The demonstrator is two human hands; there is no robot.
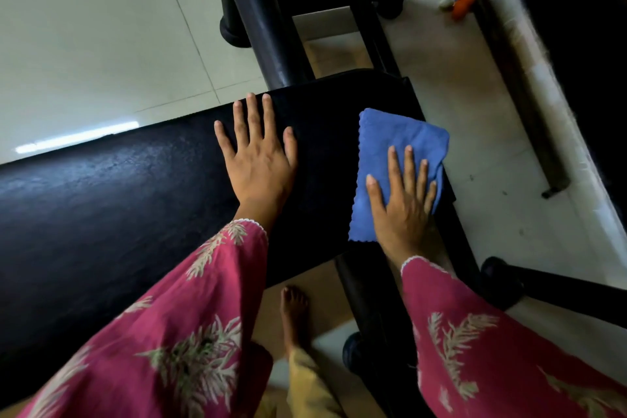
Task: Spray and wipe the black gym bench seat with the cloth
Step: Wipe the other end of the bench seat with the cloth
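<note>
Bench seat (142, 200), cut off at left.
Your flat right hand (403, 207) presses the blue cloth (397, 146) beneath it; your left hand (259, 159) lies spread beside.

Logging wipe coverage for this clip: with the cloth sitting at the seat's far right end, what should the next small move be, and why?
Probably drag the right hand, flat on the blue cloth, leftward across the black seat toward the left hand. The cloth covers only the right edge and partly overhangs it, and the open stretch between the hands is uncovered. The left hand lies flat on the seat, seemingly bracing, and may need to shift.
</note>
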